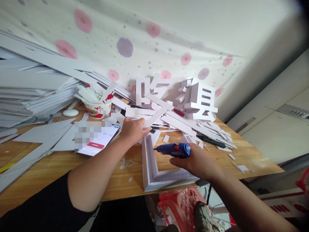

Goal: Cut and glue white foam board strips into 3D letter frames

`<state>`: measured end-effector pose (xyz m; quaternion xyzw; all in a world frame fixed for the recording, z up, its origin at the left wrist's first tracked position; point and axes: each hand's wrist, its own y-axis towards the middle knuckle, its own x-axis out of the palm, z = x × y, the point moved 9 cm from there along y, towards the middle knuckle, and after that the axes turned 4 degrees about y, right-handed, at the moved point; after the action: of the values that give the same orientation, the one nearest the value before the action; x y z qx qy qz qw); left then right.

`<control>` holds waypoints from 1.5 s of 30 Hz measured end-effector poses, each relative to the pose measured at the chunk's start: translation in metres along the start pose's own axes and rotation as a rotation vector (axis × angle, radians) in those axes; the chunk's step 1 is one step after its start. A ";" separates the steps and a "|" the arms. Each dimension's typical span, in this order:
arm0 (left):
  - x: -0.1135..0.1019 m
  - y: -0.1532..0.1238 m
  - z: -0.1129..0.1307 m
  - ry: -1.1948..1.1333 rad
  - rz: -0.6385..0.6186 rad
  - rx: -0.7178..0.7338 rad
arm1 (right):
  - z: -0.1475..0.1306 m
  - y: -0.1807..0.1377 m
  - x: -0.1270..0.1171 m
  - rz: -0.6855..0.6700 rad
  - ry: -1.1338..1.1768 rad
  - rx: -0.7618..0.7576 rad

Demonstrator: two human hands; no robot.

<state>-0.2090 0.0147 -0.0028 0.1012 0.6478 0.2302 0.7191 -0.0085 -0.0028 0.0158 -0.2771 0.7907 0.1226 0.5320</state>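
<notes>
Head camera, please: where does the main piece sit?

Close to the table's [116, 183] front edge, well in from its right corner. It's a white channel piece [149, 167], bent at a corner, with upright walls and its hollow facing up, presumably so the inside can be reached.

And the fingers?

Those of the right hand [196, 161] wrap a blue glue gun [172, 150], its nozzle aimed leftward at the channel wall, likely to keep the tip near the seam. I can't tell whether the trigger is pressed. The left hand [132, 130] seems to pinch an angled white strip [159, 115] by one end, leaving the rest free.

What about materials?

Smooth, matte, stiff board, probably foam; the table is glossy wood grain. Toward the back edge stand hollow white characters [202, 100], crisp and blocky, among flat offcuts. A printed bowl [98, 110] props slim scraps upright, and a phone [98, 141] lies face up left of the left hand, perhaps for easy reading.
</notes>
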 end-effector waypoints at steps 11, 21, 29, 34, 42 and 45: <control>0.002 0.000 0.000 -0.012 -0.002 -0.002 | 0.006 -0.020 0.008 -0.064 0.051 -0.001; 0.003 0.000 -0.002 -0.009 0.001 -0.008 | 0.009 -0.040 0.007 -0.123 0.035 0.032; 0.003 0.001 -0.004 -0.024 -0.019 -0.034 | 0.003 -0.024 -0.003 0.020 0.187 0.018; -0.002 0.004 -0.016 -0.042 -0.005 -0.116 | -0.015 0.013 -0.009 0.090 0.133 0.000; -0.003 0.005 -0.022 -0.056 0.001 -0.150 | -0.016 0.051 0.002 0.096 0.054 0.079; -0.002 0.005 -0.023 -0.061 0.001 -0.154 | -0.016 0.055 0.005 0.096 0.070 0.075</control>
<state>-0.2321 0.0146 -0.0021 0.0529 0.6062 0.2764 0.7439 -0.0537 0.0327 0.0122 -0.2228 0.8253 0.1086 0.5074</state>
